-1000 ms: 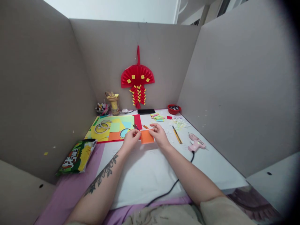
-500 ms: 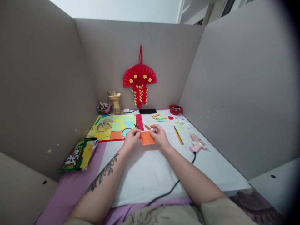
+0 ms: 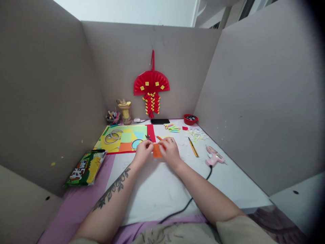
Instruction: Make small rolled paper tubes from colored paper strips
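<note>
Orange paper (image 3: 156,151): between my two hands, raised off the tabletop (image 3: 149,195), its lower part hanging below the fingers.
Left hand (image 3: 144,150): thumb and fingertips pinched together at the paper's upper left corner; most of the sheet lies to the right of this hand.
Right hand (image 3: 171,150): grasping the same paper from its right side, fingers bent across the top right portion.
Hidden paper area: the right fingers cover the upper right of the sheet from me, and I cannot make out its far face or whether it is folded.
Pinch points: too small for me to read exactly; the left fingertips mask the corner they grip.
Orange-handled tool (image 3: 159,138): just beyond the right hand, partly blocked by its fingers, so I cannot name its type.
Scissors (image 3: 148,137): dark, beyond the left hand, blurred at this size.
Yellow cutter (image 3: 193,147): to the right of the right hand, apart from it.
Pink glue gun (image 3: 213,157): farther right; its black cord (image 3: 186,204) passes partly out of my sight under the right forearm.
</note>
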Motion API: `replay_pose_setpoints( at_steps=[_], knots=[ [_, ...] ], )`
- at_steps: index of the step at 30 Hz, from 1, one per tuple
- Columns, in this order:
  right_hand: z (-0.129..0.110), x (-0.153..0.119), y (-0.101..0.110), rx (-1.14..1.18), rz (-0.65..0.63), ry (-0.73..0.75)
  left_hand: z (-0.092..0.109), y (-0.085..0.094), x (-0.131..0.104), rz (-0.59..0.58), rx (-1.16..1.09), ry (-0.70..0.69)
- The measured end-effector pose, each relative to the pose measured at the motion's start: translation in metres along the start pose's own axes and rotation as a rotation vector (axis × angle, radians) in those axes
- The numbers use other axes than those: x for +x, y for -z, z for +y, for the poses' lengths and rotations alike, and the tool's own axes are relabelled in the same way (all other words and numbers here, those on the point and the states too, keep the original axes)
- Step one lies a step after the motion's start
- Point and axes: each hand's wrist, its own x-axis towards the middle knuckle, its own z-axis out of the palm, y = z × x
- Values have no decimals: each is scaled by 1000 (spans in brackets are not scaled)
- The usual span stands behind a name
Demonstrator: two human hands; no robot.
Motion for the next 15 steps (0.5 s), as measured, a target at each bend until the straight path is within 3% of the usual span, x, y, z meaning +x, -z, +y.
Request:
replay_pose_setpoints(
  at_steps=[7,15],
  knots=[
    [-7,0,0,0,-18,25,6,-3,-5,-26,120,-217],
    [-5,1,0,114,-26,-51,5,-2,-6,-65,174,-330]
  ],
)
